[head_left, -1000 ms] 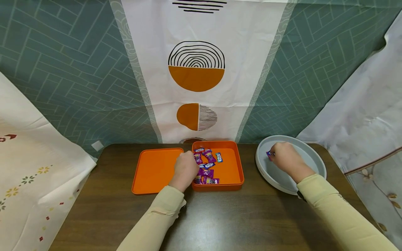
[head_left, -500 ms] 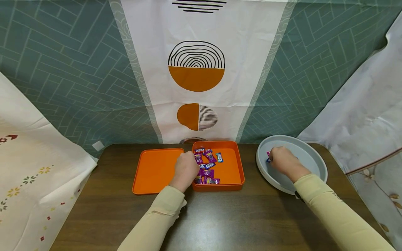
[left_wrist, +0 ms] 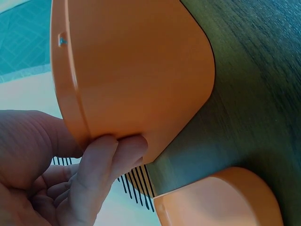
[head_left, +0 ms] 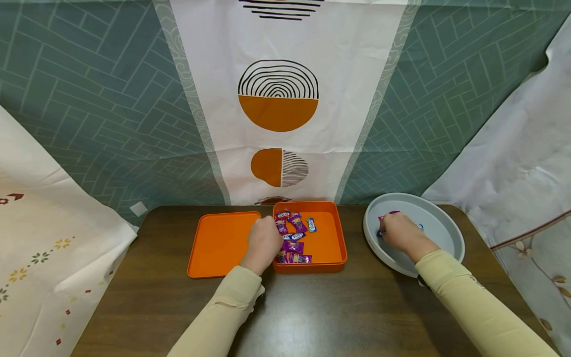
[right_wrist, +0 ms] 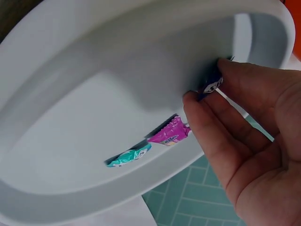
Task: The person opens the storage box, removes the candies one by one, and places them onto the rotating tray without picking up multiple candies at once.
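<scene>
My left hand (head_left: 263, 243) pinches the left wall of an orange box (head_left: 327, 248); in the left wrist view, its fingers (left_wrist: 96, 160) bend over the box's edge. Several purple and blue wrapped candies (head_left: 293, 246) lie in the box, mostly on its left side. Over a round grey tray (head_left: 439, 233), my right hand (head_left: 405, 234) pinches a dark blue wrapped candy (right_wrist: 212, 85) between thumb and fingers. Below it, a magenta candy (right_wrist: 170, 133) and a teal candy (right_wrist: 129, 156) lie on the tray, as the right wrist view shows.
A flat orange lid (head_left: 218, 243) lies left of the box on the brown wooden table (head_left: 339, 307). Patterned cloth (head_left: 285, 134) hangs behind the table's back edge, with light cloths at both sides.
My right hand has shifted slightly within the tray. A teal candy and a purple candy now show beside it. The left hand stays at the box's wall.
</scene>
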Demonstrator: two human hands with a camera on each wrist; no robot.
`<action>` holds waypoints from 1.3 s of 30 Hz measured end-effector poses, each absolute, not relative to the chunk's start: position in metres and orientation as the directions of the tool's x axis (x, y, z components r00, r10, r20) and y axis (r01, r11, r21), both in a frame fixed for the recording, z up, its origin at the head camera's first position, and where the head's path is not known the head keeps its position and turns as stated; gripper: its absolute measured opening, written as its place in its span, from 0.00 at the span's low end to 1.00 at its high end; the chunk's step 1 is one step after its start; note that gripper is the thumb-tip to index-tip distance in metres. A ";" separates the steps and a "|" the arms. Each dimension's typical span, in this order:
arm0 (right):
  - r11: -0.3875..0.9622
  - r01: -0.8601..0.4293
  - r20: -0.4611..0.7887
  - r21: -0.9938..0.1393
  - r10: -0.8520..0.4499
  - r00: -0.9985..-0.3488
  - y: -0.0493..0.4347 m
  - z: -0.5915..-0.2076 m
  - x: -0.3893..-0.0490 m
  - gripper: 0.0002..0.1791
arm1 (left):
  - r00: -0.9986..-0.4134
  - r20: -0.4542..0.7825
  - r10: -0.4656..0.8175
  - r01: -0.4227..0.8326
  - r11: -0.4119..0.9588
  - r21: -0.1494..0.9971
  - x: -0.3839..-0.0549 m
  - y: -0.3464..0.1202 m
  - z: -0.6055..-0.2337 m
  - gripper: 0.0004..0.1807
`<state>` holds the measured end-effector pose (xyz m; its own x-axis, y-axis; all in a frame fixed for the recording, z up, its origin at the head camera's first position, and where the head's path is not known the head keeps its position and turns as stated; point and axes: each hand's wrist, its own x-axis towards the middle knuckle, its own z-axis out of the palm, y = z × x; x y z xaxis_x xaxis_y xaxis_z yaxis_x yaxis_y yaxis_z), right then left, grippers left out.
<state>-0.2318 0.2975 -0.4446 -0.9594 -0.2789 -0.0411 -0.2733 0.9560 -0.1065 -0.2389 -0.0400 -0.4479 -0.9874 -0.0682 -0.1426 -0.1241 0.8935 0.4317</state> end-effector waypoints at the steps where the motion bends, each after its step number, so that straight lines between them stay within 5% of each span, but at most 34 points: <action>1: 0.956 -0.272 -0.047 -0.106 -0.278 -0.959 0.297 -0.445 -0.232 0.13 | -0.987 -0.143 -0.069 -0.125 0.893 0.433 -0.239 -0.040 -0.448 0.22; 21: 0.973 -0.206 -0.009 -0.108 -0.208 -0.978 0.287 -0.435 -0.230 0.17 | -0.990 -0.121 -0.067 -0.113 0.895 0.431 -0.236 -0.042 -0.447 0.21; 26: 0.977 -0.186 -0.004 -0.102 -0.188 -0.982 0.278 -0.424 -0.231 0.03 | -0.990 -0.128 -0.063 -0.114 0.893 0.436 -0.237 -0.042 -0.449 0.22; 30: 0.978 -0.188 0.010 -0.096 -0.187 -0.982 0.263 -0.413 -0.233 0.11 | -0.990 -0.121 -0.065 -0.111 0.896 0.430 -0.237 -0.043 -0.449 0.21; 39: 0.959 -0.244 0.139 -0.143 -0.225 -0.964 0.209 -0.396 -0.245 0.09 | -0.988 -0.135 -0.068 -0.121 0.893 0.433 -0.238 -0.042 -0.449 0.21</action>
